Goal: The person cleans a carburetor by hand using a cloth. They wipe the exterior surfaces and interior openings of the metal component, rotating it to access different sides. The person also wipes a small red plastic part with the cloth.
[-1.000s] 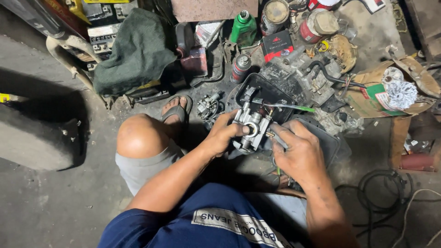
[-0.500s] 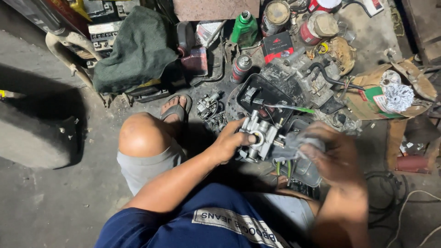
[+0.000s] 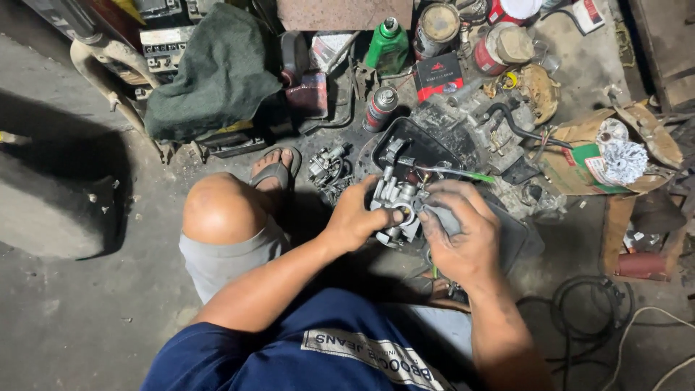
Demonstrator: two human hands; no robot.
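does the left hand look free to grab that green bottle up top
Probably not right away: the left hand grips the metal carburetor, and the green bottle stands far beyond it, past a spray can.

Our right hand (image 3: 463, 235), which half a second ago had drawn away to the right and was blurred with motion, is back against the metal carburetor (image 3: 397, 206), fingers curled over its right side. A second ago it sat lower, beneath the part. Our left hand (image 3: 356, 217) has shifted its thumb onto the round opening, and the carburetor now sits a little more upright.
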